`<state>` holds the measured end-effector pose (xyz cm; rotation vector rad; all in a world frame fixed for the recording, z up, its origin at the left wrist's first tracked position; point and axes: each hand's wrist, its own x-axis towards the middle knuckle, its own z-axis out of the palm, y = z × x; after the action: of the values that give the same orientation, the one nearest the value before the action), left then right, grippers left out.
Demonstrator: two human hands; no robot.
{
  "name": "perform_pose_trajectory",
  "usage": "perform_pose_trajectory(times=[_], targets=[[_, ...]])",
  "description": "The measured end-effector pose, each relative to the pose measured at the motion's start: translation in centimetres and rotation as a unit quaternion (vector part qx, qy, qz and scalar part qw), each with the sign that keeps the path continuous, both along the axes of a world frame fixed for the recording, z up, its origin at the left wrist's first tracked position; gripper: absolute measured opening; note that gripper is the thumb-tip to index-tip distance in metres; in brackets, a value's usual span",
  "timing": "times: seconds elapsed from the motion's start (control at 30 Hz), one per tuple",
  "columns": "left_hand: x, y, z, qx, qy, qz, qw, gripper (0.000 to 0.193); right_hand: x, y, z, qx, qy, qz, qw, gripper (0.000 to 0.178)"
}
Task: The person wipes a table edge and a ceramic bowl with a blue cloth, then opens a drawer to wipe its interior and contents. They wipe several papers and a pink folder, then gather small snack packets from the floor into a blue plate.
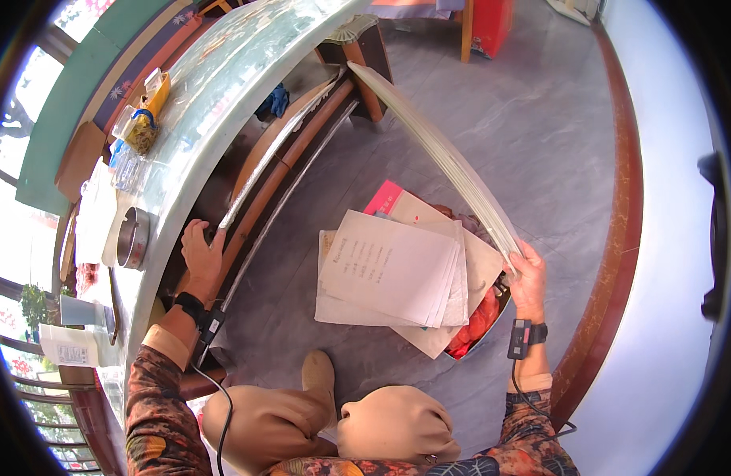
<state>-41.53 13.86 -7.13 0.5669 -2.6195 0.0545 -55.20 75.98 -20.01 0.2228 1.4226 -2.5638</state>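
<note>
panel (454, 164) in right hand (527, 278), papers (389, 266) nearby

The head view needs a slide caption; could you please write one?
Right hand gripping a long pale panel, left hand at a silvery strip below the tabletop, papers between them.

Likely home living room: cushioned sofa (68, 119), low table (223, 95), round metal ashtray (133, 239), tiled floor (556, 119)
</note>
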Motion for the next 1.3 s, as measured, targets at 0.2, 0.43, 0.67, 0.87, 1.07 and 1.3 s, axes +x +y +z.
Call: perform_pose_trajectory(times=[0.2, 0.43, 0.67, 0.87, 1.07, 1.3], targets=[[-3.8, 4.1, 0.1, 0.102, 0.01, -0.145, 0.984, 0.032, 4.6, 5.9, 3.2, 0.057, 0.027, -0.073, 0.995, 0.043], [-8.1, 2.4, 0.1, 0.151, 0.081, -0.114, 0.979, 0.039, 4.7, 5.3, 13.6, 0.104, 0.131, -0.087, 0.982, 0.048], [-7.8, 2.8, 0.7, 0.221, 0.064, -0.064, 0.971, 0.051, -3.5, -10.1, 27.2, 0.179, 0.198, -0.005, 0.964, 0.044], [-6.1, 2.6, 2.5, 0.273, 0.096, -0.088, 0.953, 0.048, -11.1, -25.7, 31.6, 0.191, 0.214, 0.138, 0.948, 0.042], [-4.4, 2.5, 3.5, 0.33, 0.116, -0.113, 0.93, 0.046, -12.9, -37.4, 33.1, 0.248, 0.24, 0.169, 0.923, 0.04], [-3.4, 2.2, 4.2, 0.378, 0.111, -0.138, 0.909, 0.044, -11.9, -33.1, 29.6, 0.329, 0.419, -0.006, 0.846, 0.043]])
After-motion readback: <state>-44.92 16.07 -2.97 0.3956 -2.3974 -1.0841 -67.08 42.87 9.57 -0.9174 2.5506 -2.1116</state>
